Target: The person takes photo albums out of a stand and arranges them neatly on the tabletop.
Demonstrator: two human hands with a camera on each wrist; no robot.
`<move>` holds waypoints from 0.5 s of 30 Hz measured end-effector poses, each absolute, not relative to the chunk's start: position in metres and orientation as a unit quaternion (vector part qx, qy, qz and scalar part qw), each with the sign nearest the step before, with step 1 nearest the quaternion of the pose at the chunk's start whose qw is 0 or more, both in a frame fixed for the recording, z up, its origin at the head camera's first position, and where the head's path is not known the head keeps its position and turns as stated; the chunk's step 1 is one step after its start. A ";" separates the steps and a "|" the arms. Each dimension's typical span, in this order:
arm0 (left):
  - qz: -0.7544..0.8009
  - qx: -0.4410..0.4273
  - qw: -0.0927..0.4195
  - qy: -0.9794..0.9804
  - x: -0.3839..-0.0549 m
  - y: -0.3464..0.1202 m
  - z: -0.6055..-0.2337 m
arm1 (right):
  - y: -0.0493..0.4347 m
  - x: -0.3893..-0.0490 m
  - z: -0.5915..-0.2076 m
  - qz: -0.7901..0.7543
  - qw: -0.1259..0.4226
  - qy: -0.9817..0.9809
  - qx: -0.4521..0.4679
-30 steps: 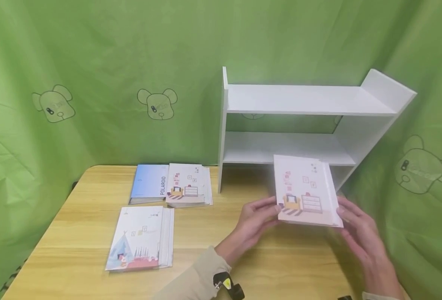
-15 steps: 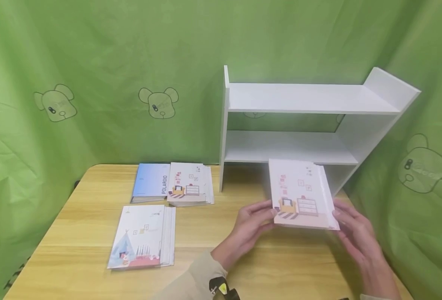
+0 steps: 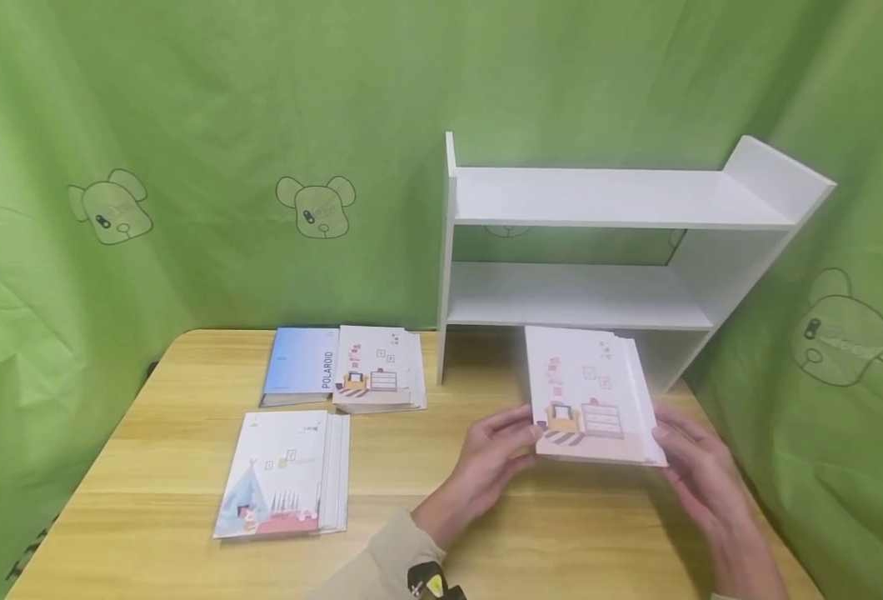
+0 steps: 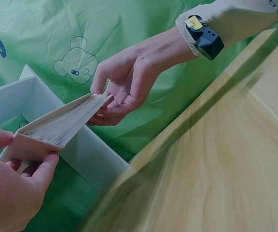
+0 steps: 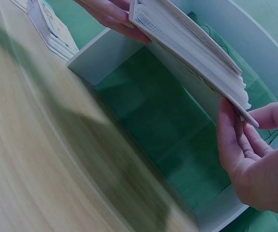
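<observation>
A photo album (image 3: 587, 396) with an armchair and dresser printed on its pale cover is held up above the table in front of the shelf. My left hand (image 3: 490, 462) grips its spine side, thumb on the front cover. At the opposite edge, my right hand (image 3: 700, 467) pinches the cover near the lower corner. The left wrist view shows the spine between left thumb and fingers, and the album's thick pages (image 4: 64, 123) fanned slightly. From the right wrist, the album's underside hangs over the table, with the right fingertips (image 5: 228, 108) under the cover edge.
A white two-tier shelf (image 3: 580, 296) stands at the back right. To its left lie a blue POLAROID album (image 3: 299, 362) and another armchair album (image 3: 370, 367). Nearer is a stack of albums with a tent cover (image 3: 276, 475). A green curtain (image 3: 209, 100) hangs behind the wooden table (image 3: 149, 467).
Both hands have carried the album a little to the left and toward me. Their hold on it stays the same, and the other albums have not moved.
</observation>
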State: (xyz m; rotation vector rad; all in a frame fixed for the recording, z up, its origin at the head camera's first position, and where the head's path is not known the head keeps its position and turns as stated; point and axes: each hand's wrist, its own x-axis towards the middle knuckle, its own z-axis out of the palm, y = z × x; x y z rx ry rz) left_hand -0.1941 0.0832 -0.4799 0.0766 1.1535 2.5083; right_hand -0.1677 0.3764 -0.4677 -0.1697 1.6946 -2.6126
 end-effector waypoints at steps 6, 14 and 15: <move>0.892 0.021 0.189 0.411 -0.191 0.076 -0.482 | 0.370 -0.167 -0.472 -0.828 0.012 0.558 -0.051; 0.887 0.027 0.185 0.422 -0.189 0.067 -0.487 | 0.364 -0.166 -0.475 -0.825 0.021 0.564 -0.027; 0.887 0.026 0.186 0.422 -0.189 0.066 -0.487 | 0.363 -0.166 -0.475 -0.825 0.022 0.565 -0.026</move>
